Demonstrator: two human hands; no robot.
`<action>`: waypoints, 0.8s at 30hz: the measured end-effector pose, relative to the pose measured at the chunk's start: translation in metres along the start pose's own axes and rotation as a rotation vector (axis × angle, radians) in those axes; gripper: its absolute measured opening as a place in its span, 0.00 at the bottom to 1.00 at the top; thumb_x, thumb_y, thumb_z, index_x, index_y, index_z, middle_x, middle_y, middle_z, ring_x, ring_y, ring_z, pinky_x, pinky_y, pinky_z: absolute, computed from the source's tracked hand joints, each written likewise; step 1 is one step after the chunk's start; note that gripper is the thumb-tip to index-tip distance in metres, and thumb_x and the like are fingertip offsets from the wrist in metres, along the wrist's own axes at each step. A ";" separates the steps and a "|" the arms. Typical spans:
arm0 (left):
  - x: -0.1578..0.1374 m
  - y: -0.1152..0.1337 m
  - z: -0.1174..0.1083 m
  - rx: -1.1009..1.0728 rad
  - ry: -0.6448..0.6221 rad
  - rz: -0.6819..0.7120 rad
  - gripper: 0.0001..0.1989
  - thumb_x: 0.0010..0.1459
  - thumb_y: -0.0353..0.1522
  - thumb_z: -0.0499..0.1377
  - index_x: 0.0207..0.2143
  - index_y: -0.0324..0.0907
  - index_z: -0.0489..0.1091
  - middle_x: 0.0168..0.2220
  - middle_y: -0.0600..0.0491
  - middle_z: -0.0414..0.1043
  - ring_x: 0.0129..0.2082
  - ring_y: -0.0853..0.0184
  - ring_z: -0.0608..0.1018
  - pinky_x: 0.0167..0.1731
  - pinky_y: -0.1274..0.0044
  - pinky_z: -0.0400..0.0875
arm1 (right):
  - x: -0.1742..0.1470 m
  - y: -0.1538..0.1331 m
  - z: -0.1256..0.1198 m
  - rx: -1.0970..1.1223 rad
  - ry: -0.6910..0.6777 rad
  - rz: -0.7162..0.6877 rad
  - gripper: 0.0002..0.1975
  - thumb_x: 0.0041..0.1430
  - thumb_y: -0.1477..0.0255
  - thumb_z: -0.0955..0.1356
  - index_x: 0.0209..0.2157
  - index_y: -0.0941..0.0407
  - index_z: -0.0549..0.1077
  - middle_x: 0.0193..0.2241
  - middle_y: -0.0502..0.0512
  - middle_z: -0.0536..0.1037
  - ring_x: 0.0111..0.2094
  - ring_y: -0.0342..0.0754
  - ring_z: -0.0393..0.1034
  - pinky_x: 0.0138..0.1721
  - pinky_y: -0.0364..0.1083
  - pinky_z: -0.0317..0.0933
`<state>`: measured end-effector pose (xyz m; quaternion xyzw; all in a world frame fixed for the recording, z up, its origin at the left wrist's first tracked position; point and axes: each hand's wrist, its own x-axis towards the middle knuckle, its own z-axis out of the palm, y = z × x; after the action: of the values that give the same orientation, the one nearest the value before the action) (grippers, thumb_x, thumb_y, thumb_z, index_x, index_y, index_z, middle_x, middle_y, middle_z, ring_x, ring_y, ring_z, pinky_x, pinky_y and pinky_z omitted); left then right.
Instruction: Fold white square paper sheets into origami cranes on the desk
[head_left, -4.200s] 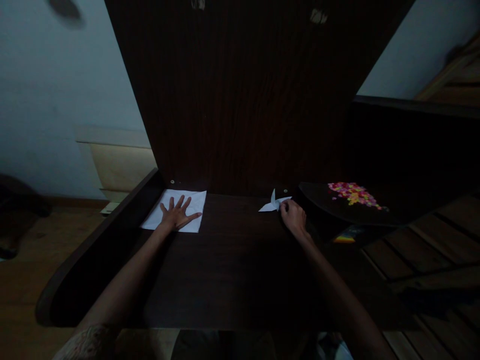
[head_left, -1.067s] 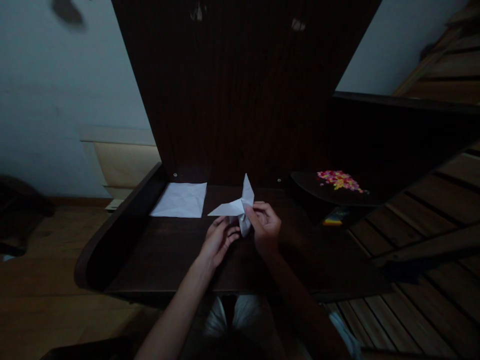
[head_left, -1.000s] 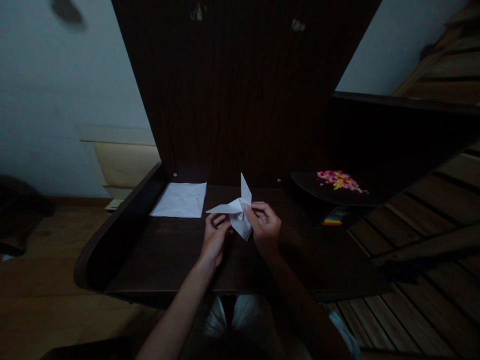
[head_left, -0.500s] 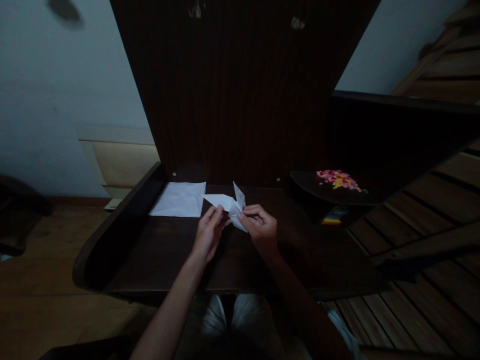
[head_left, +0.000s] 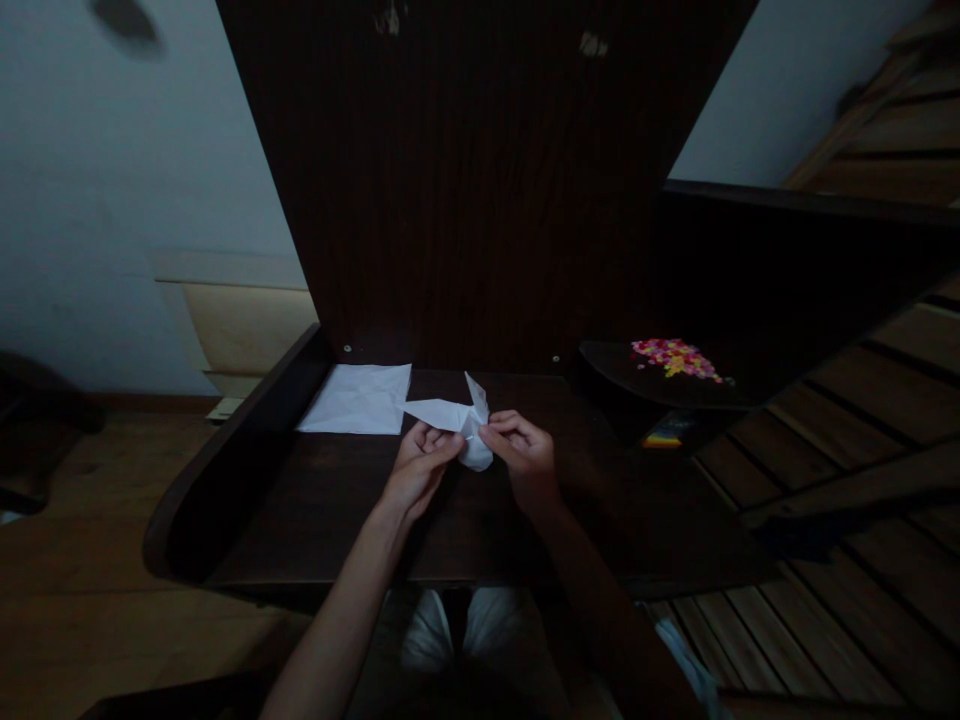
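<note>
Between my two hands, above the dark desk (head_left: 322, 520), is a folded white paper (head_left: 439, 412) with pointed flaps to the left and upward and a rounded part below. My left hand (head_left: 420, 465) pinches it from the left, thumb on the near face. From the right, my right hand (head_left: 525, 455) grips its other side between thumb and fingers. The fingers behind the paper are partly hidden. Just beyond my left hand lies a flat, creased white sheet (head_left: 356, 398) at the desk's back left.
On a rounded shelf (head_left: 607, 365) at the right sits a pile of small pink, red and yellow pieces (head_left: 675, 360). Below it is a small item with a yellow-orange edge (head_left: 664, 440). A raised side board (head_left: 232, 460) bounds the desk's left; a tall dark panel (head_left: 480, 200) stands behind.
My left thumb has shifted right across the paper's near side. The paper's lower part now looks rounder and its flaps sit slightly lower. My right hand stays nearly in place.
</note>
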<state>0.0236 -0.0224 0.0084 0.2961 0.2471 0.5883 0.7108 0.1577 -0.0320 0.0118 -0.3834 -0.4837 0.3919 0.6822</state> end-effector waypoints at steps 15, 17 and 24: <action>0.008 -0.010 -0.007 0.415 0.108 0.120 0.17 0.39 0.34 0.70 0.33 0.37 0.74 0.27 0.53 0.74 0.28 0.70 0.75 0.32 0.78 0.69 | 0.002 0.011 -0.010 -0.395 0.187 -0.233 0.07 0.48 0.68 0.72 0.24 0.57 0.74 0.28 0.54 0.73 0.32 0.47 0.70 0.34 0.46 0.65; 0.007 -0.010 -0.005 0.497 0.124 0.176 0.14 0.41 0.34 0.69 0.31 0.37 0.74 0.26 0.54 0.73 0.26 0.70 0.74 0.30 0.79 0.68 | 0.003 0.013 -0.011 -0.377 0.192 -0.210 0.08 0.47 0.68 0.73 0.25 0.58 0.74 0.28 0.53 0.72 0.31 0.46 0.69 0.32 0.45 0.65; 0.005 -0.005 -0.002 0.600 0.083 0.222 0.11 0.45 0.36 0.66 0.28 0.39 0.71 0.25 0.55 0.71 0.26 0.70 0.72 0.27 0.81 0.64 | 0.010 0.017 -0.015 -0.117 0.231 0.023 0.23 0.35 0.70 0.76 0.36 0.58 0.70 0.26 0.51 0.74 0.27 0.44 0.69 0.29 0.44 0.65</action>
<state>0.0263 -0.0178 0.0037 0.4934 0.4045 0.5745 0.5127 0.1712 -0.0178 -0.0034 -0.4707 -0.4194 0.3239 0.7054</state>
